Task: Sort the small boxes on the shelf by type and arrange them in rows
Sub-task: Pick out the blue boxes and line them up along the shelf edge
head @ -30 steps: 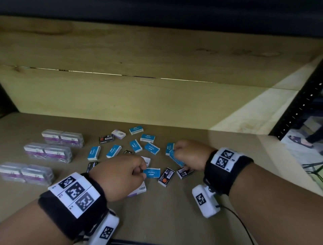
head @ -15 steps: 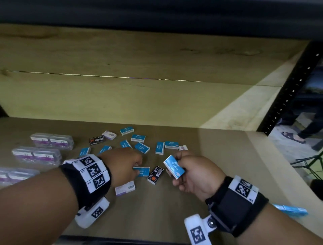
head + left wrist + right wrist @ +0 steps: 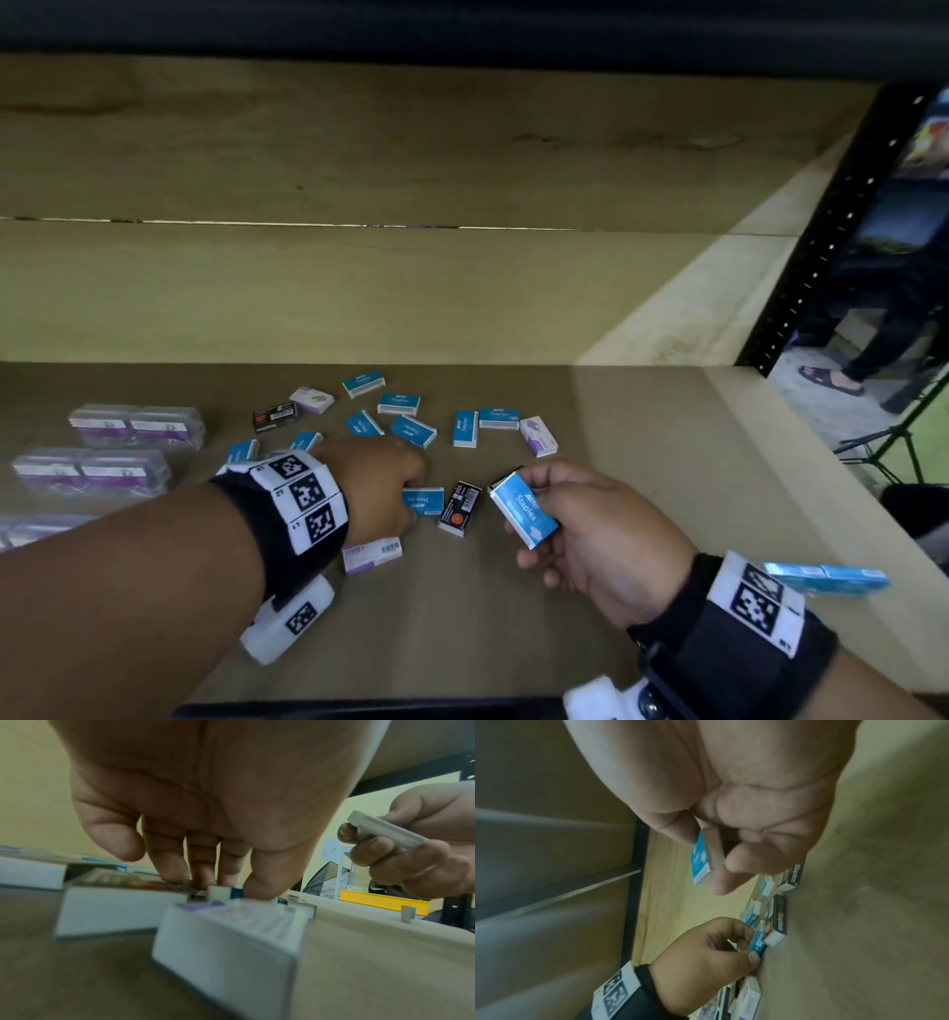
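- Nearest, at the front right edge of the shelf point(image 3: 513, 632): a row of blue boxes point(image 3: 827, 578), partly hidden behind the right wrist.
- Right hand point(image 3: 595, 539), raised above the shelf, fingers and thumb clamped on a blue staples box point(image 3: 524, 509), tilted, label up.
- Left hand point(image 3: 382, 488), down at the shelf, thumb and fingertips pinching the end of another blue staples box point(image 3: 423, 501) lying flat.
- Between the two: a black staples box point(image 3: 459, 509), flat, just beside the pinched one.
- Under the left wrist: a white-and-purple box point(image 3: 372, 554).
- Farther back: scattered blue boxes point(image 3: 411, 429), one more black box point(image 3: 274, 416), two white-and-purple ones point(image 3: 538, 437).
- Far left: clear plastic cases point(image 3: 136, 426) with purple labels, in rows.
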